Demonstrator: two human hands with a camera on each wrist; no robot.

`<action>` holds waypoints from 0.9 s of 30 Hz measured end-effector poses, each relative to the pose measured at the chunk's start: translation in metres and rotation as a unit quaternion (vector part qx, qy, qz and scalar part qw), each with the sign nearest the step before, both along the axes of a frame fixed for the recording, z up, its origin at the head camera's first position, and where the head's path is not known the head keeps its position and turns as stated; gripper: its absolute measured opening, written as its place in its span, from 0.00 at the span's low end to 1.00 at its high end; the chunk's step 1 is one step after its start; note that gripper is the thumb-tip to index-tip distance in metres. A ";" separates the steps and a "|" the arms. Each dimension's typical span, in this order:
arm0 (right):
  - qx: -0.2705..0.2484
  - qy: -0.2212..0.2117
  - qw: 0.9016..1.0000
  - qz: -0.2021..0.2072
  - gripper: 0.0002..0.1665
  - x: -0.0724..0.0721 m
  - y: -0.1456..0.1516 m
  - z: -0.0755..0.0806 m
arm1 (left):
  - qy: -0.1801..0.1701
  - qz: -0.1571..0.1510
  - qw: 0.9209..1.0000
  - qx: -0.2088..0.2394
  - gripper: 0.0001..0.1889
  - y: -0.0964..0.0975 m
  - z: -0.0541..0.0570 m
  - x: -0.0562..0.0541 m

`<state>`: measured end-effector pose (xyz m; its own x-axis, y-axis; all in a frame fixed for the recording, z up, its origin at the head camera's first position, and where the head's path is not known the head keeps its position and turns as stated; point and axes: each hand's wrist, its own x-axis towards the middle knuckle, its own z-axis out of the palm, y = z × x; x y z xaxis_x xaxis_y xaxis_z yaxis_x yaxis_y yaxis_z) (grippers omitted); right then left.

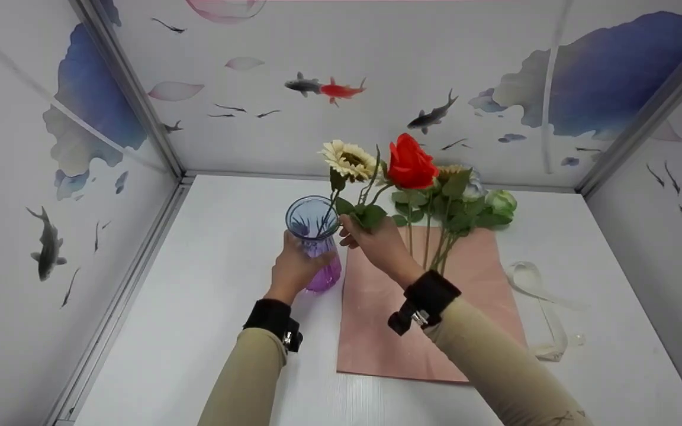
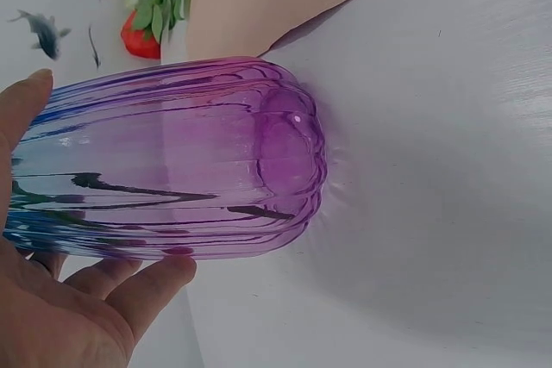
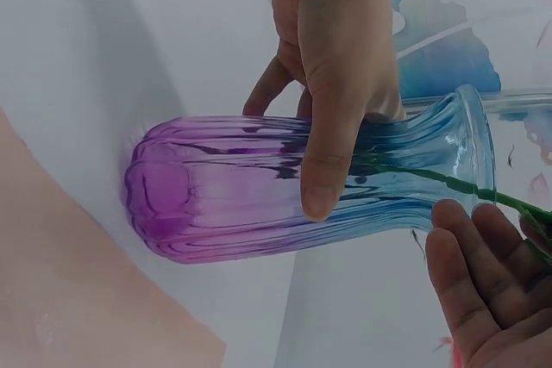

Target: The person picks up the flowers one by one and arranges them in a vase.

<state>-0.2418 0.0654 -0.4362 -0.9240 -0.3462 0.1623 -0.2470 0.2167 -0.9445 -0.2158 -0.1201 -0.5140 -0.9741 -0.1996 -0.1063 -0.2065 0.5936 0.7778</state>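
My left hand (image 1: 299, 266) grips a ribbed glass vase (image 2: 207, 152), blue at the rim and purple at the base, with the thumb on one side and fingers on the other. A cream sunflower (image 1: 350, 161) stands in it, its green stem (image 3: 431, 174) running down inside the glass. Beside the rim is my right hand (image 1: 379, 239), its fingers (image 3: 466, 256) loosely extended close to the stem. Green leaves (image 1: 370, 216) overlap part of this hand in the head view. A red rose (image 1: 411, 163) shows behind and to the right.
More artificial flowers, among them a pale green bloom (image 1: 501, 202), lie across pink wrapping paper (image 1: 376, 331) on the white table (image 1: 211, 254). A pale ribbon (image 1: 548, 319) lies right of the paper. Printed panels (image 1: 228, 142) enclose the back and sides.
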 end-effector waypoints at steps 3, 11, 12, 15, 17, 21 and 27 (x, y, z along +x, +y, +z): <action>0.014 0.009 1.000 -0.007 0.16 -0.004 0.000 -0.002 | -0.006 0.001 1.000 0.001 0.56 0.001 0.001 0.000; 0.054 0.051 0.996 -0.047 0.17 -0.007 -0.004 -0.004 | -0.013 0.004 1.000 0.000 0.57 0.001 0.003 0.002; 0.062 0.063 0.995 -0.054 0.17 -0.008 -0.005 -0.004 | -0.011 0.003 1.000 -0.003 0.56 0.001 0.003 0.002; 0.081 0.091 0.990 -0.073 0.16 -0.008 -0.008 -0.004 | -0.008 0.004 1.000 -0.010 0.56 0.001 0.003 0.003; 0.095 0.094 0.988 -0.081 0.16 -0.009 -0.010 -0.004 | -0.007 0.005 1.000 -0.013 0.56 0.001 0.003 0.003; 0.113 0.051 0.989 -0.082 0.19 -0.012 -0.012 -0.002 | -0.007 0.009 1.000 -0.010 0.55 0.001 0.004 0.002; 0.144 -0.009 0.986 -0.089 0.24 -0.017 -0.016 0.001 | -0.008 0.005 1.000 -0.007 0.54 0.001 0.004 0.003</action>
<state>-0.2590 0.0496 -0.4355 -0.9760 -0.2083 0.0642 -0.1652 0.5147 -0.8413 -0.2133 -0.1192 -0.5096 -0.9705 -0.2100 -0.1184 -0.2238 0.6021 0.7664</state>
